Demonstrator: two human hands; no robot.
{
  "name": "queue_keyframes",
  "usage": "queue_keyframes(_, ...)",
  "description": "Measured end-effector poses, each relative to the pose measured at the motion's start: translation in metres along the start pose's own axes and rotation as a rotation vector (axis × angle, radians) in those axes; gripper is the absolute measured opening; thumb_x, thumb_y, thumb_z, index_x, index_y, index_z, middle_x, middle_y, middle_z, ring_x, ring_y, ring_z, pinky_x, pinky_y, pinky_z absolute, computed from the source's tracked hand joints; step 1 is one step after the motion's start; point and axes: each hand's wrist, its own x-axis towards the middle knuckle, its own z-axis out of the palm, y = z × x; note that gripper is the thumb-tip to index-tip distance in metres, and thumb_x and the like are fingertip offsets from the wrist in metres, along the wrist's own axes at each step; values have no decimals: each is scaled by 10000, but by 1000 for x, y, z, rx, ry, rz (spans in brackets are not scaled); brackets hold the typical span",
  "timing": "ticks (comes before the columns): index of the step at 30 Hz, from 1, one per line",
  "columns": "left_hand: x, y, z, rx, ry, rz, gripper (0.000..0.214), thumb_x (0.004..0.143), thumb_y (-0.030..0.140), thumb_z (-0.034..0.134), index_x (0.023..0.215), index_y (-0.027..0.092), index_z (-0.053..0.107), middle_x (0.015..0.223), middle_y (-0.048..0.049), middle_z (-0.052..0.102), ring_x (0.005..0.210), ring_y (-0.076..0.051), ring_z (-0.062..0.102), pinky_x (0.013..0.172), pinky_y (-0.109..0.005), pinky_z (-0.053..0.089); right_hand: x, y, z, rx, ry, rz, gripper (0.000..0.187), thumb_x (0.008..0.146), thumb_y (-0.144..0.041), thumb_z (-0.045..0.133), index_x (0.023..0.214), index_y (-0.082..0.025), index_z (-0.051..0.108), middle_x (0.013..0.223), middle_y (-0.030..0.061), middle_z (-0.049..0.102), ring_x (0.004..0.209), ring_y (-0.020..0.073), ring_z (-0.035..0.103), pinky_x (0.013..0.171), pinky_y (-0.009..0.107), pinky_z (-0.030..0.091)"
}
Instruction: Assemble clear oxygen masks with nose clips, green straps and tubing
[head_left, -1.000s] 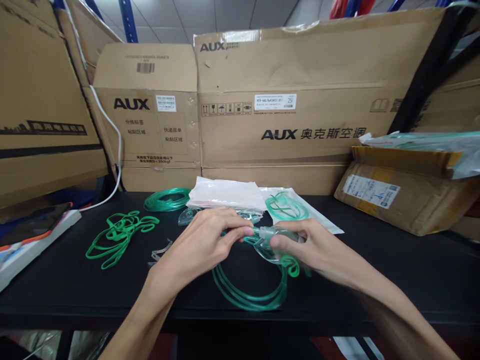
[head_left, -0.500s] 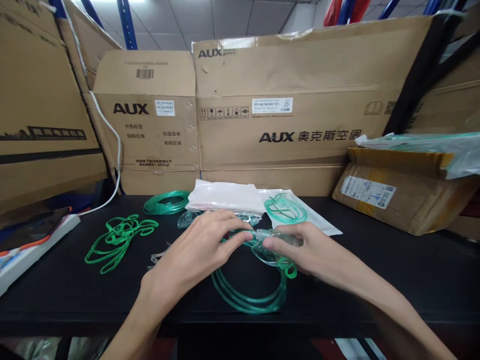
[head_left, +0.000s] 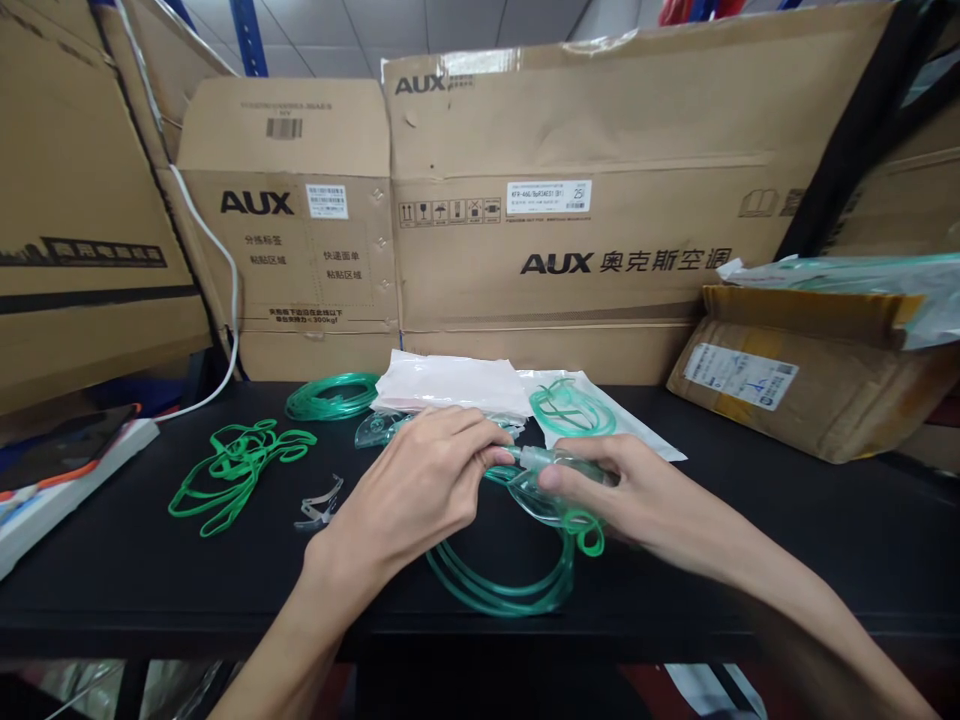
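Note:
My left hand (head_left: 420, 485) pinches the end of a green tube (head_left: 495, 590) against the port of a clear oxygen mask (head_left: 544, 490). My right hand (head_left: 619, 495) is closed round that mask and holds it just above the black table (head_left: 787, 530). The tube's coil lies on the table below both hands. The mask's green strap loops out under my right hand.
Loose green straps (head_left: 236, 470) and a small metal clip (head_left: 319, 500) lie at the left. A second tube coil (head_left: 330, 396), white pouches (head_left: 450, 385), another mask and a bagged green part (head_left: 574, 408) sit behind. Cardboard boxes (head_left: 570, 200) wall the back; a taped carton (head_left: 795, 385) stands right.
My hands stay joined at the mask's port, with the left fingers curled in a little tighter on the tube's end. The view has shifted slightly.

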Motion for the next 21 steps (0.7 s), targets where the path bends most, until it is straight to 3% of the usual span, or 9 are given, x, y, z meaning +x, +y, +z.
queue_keyframes(5,-1,-1,1,-32,45,9,145,952,66,592,962,161,702,882,-13,698,834,-182,621,791,-315,453,0,-1,-1,-32,17,-24,464,916,-641,567,801,-202,662,713,-42,474,636,137,395,561,274,324)
queue_keyframes(13,0,2,0,-77,66,-14,127,934,76,619,900,149,717,811,1,697,771,-156,616,743,-274,432,-2,0,-2,-97,15,-51,438,938,-614,559,796,-215,672,709,-48,440,632,141,367,548,278,280)
queue_keyframes(17,0,4,-3,-99,51,-30,143,925,66,618,864,152,714,781,11,689,744,-146,610,740,-266,423,-3,3,-1,-154,39,-29,417,938,-612,558,905,-231,725,717,-37,491,636,153,401,562,285,305)
queue_keyframes(21,0,4,-5,-121,16,-69,175,908,40,609,837,160,714,747,24,678,703,-136,594,717,-260,414,-2,-1,1,-174,25,-29,356,949,-539,575,793,-241,691,670,-54,424,606,140,391,542,279,299)
